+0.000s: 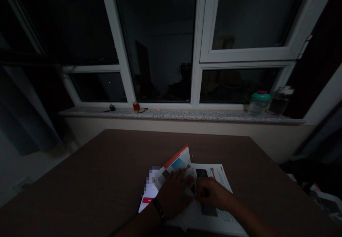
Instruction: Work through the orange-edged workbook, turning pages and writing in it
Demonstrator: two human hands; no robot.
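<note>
An open printed magazine or booklet with text and pictures lies on the dark table. Its left-hand page, with an orange edge and a blue picture, sits at a slant to the rest. Across that page my left hand is spread flat, a dark band on its wrist. My right hand is closed with the fingertips down at the booklet's middle fold, close beside the left fingers. What it pinches is hidden. A lit screen with a red patch shows partly from under the page's left side.
The brown table reaches toward a stone windowsill. On the sill stand a small red jar, a small dark bottle, a teal-lidded container and a clear container. Papers lie beyond the table's right edge.
</note>
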